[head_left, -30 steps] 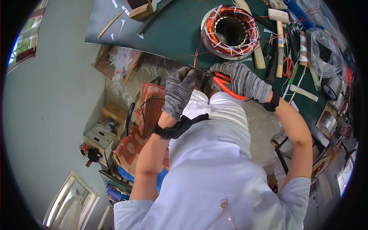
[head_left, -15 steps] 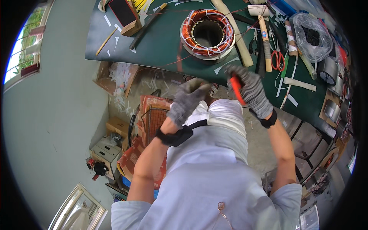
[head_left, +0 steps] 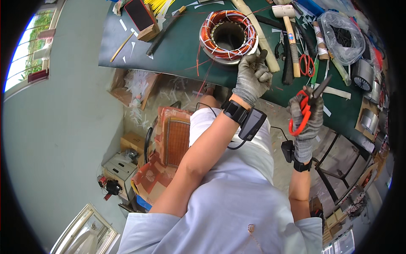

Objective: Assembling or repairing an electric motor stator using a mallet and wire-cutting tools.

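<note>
A motor stator [head_left: 205, 35] with orange copper windings tied in white cord stands upright on the green worktable. My left hand [head_left: 253, 78], in a grey glove, is at the stator's lower right rim with its fingers curled closed. What they pinch, if anything, is hidden. Farther right, my gloved right hand [head_left: 313, 120] holds red-handled scissors [head_left: 305, 111], their dark blades pointing up and to the right, past the table's front edge. Thin red wires [head_left: 198, 59] trail from the stator's left side towards the table edge.
Right of the stator lie a pale rod [head_left: 267, 51], a white-headed mallet [head_left: 291, 36], a second pair of red scissors [head_left: 306, 65] and a clear plastic bag [head_left: 341, 40]. A phone [head_left: 138, 16] leans on a wooden block at left. Below is a box of white scraps [head_left: 134, 86].
My left hand has moved up and right to the stator's rim. My right hand has swung right and down with the scissors, whose blades now show.
</note>
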Available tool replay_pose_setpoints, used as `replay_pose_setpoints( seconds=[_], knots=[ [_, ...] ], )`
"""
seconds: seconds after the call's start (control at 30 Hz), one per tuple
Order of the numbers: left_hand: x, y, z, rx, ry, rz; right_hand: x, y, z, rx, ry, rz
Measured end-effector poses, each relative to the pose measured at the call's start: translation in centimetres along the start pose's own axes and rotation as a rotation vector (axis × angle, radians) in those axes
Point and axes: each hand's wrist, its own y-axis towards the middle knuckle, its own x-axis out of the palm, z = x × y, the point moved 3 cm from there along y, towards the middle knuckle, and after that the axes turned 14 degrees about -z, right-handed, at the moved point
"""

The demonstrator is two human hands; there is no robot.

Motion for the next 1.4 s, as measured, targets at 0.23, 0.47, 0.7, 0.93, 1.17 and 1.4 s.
replay_pose_setpoints(
  seconds=[0.23,0.47,0.7,0.93,1.17,1.4],
  knots=[
    [-0.8,-5.9,4.6,-0.459,0.361,-0.013,-0.1,-0.6,-1.6,0.045,-0.044,0.049],
    [3.7,-9.4,11.0,-0.488,1.707,0.057,5.4,6.9,1.7,-0.044,-0.276,0.166],
    [3.7,-8.5,16.2,-0.501,2.275,-0.002,11.8,11.4,4.4,0.071,-0.598,0.209],
    [5.5,-6.8,19.4,-0.413,2.653,-0.198,9.9,12.2,4.7,-0.126,-0.740,0.185],
    [5.5,-5.5,19.6,-0.278,2.773,-0.116,16.2,3.0,0.4,0.131,-0.383,0.020],
    [5.8,-4.8,19.8,-0.223,2.677,-0.171,22.6,0.5,3.7,0.610,0.133,-0.114]
  ],
)
